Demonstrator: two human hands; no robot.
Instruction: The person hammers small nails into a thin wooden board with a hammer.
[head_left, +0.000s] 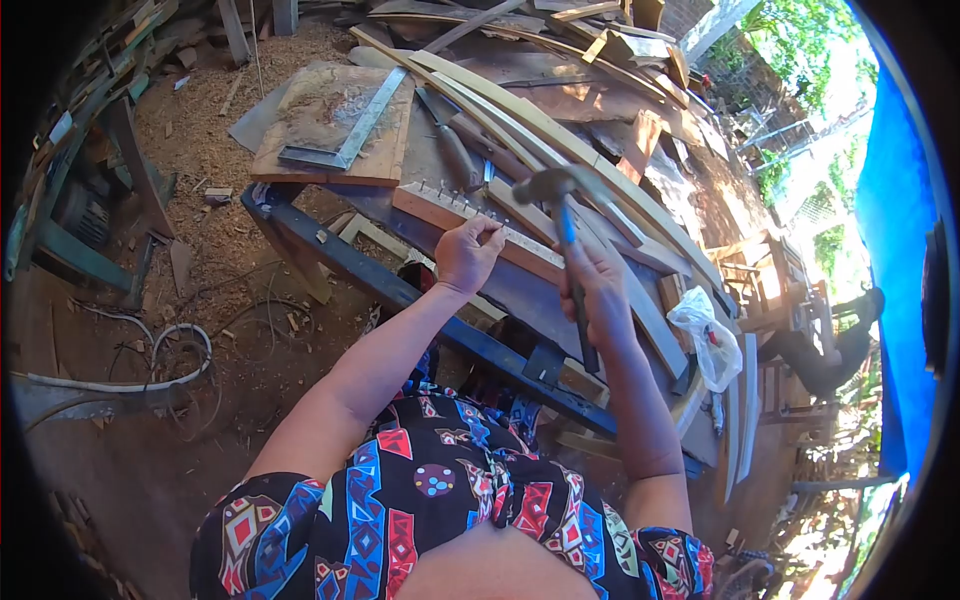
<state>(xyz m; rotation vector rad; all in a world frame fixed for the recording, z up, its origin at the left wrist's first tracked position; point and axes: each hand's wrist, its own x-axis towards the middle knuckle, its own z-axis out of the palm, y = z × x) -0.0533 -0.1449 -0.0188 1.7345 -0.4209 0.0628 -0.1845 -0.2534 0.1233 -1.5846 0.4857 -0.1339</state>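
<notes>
A hammer with a dark metal head and a blue and black handle is held up in my right hand, above the workbench. My left hand rests at a narrow wooden strip, thumb and forefinger pinched together at its top face. What they pinch is too small to make out. Several nails stand upright in a row along the strip, to the left of my fingers. The hammer head is to the right of my left hand and apart from it.
A metal square lies on a board at the bench's back left, near a saw. Long planks cover the far side. A plastic bag sits at right. Blue bench frame runs before me.
</notes>
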